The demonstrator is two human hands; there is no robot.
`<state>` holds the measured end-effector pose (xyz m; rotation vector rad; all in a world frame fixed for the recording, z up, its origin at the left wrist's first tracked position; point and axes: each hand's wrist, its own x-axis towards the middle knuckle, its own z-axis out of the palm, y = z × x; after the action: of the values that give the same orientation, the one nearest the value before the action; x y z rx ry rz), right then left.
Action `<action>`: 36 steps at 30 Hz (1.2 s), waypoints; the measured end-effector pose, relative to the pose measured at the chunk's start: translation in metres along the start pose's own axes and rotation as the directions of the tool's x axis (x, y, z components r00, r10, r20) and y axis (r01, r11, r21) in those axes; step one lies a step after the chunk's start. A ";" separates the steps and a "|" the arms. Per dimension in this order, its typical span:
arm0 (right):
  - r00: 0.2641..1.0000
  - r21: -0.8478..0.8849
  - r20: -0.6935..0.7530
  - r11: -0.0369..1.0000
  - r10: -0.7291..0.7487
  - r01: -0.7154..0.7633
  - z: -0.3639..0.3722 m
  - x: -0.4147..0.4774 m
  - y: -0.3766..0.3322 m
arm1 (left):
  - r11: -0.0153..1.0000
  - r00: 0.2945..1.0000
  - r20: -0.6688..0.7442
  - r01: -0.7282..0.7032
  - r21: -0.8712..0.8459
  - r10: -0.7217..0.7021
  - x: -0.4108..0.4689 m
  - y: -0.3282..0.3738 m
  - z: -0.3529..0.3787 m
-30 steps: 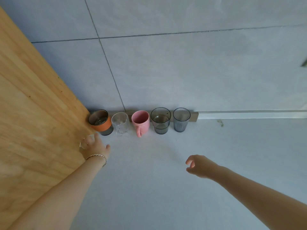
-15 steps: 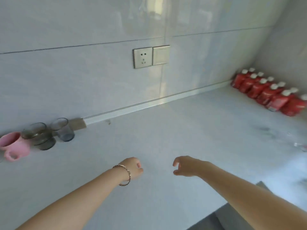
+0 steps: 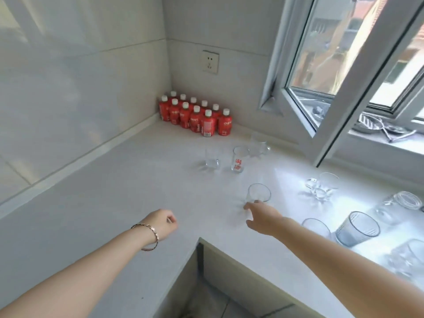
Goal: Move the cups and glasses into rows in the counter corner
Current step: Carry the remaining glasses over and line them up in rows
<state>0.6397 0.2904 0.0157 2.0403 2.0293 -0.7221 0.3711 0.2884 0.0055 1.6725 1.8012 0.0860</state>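
Several clear glasses stand scattered on the white counter (image 3: 128, 184). My right hand (image 3: 263, 216) reaches toward a small clear glass (image 3: 258, 193), with fingertips touching its base and fingers spread. Farther back stand a short tumbler (image 3: 212, 157), a tall glass with red print (image 3: 239, 159) and a clear mug (image 3: 258, 145). To the right are a handled glass (image 3: 323, 186), a grey tinted glass (image 3: 356, 228), a clear glass (image 3: 316, 227) and a jar (image 3: 399, 206). My left hand (image 3: 163, 222), wearing a bracelet, hovers in a loose fist holding nothing.
A block of red bottles with white caps (image 3: 195, 114) fills the far corner. An open window sash (image 3: 325, 88) juts over the counter's right side. A wall socket (image 3: 210, 61) sits above. The counter's inner edge (image 3: 199, 239) drops to the floor below.
The view has swung right, from the row of cups at the wooden panel to the window corner. My left hand let go of a glass; my right hand now reaches a small glass.
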 end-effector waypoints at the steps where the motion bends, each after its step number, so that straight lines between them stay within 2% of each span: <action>1: 0.998 0.042 -0.046 0.998 0.037 -0.036 -0.005 0.007 0.011 | 1.000 1.000 0.016 -0.016 0.002 0.016 0.012 0.011 0.003; 4: 0.981 0.126 -0.128 0.983 0.147 -0.131 -0.013 0.033 0.033 | 0.999 0.997 0.074 -0.035 -0.016 0.036 0.048 0.038 0.010; 8: 0.963 0.112 -0.156 0.973 0.219 -0.203 -0.004 0.071 0.042 | 0.998 0.992 0.124 -0.034 -0.049 0.040 0.102 0.064 0.017; 13: 0.952 0.214 -0.033 0.932 0.305 -0.292 -0.006 0.109 0.045 | 0.995 0.993 0.115 0.000 -0.101 0.012 0.172 0.087 0.011; 17: 0.958 0.274 0.017 0.921 0.285 -0.279 -0.018 0.120 0.057 | 0.998 1.000 -0.011 -0.018 -0.067 0.017 0.217 0.110 -0.001; 20: 0.947 0.332 0.001 0.893 0.321 -0.303 -0.032 0.125 0.066 | 0.989 0.995 -0.096 -0.034 -0.144 0.020 0.246 0.132 -0.008; 25: 0.944 0.335 -0.084 0.901 0.318 -0.274 -0.049 0.137 0.070 | 0.996 0.999 -0.045 0.000 -0.087 -0.004 0.297 0.146 -0.004; 32: 0.954 0.345 -0.099 0.910 0.281 -0.232 -0.056 0.141 0.077 | 0.969 0.981 -0.141 0.101 -0.225 -0.135 0.287 0.147 0.001; 36: 0.973 0.277 -0.104 0.946 0.204 -0.169 -0.060 0.134 0.081 | 0.964 0.980 -0.174 0.047 -0.260 -0.095 0.240 0.137 0.003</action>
<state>0.7250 0.4318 -0.0098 2.4521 1.8517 -0.8852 0.5013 0.5288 -0.0326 1.4545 1.8937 0.4366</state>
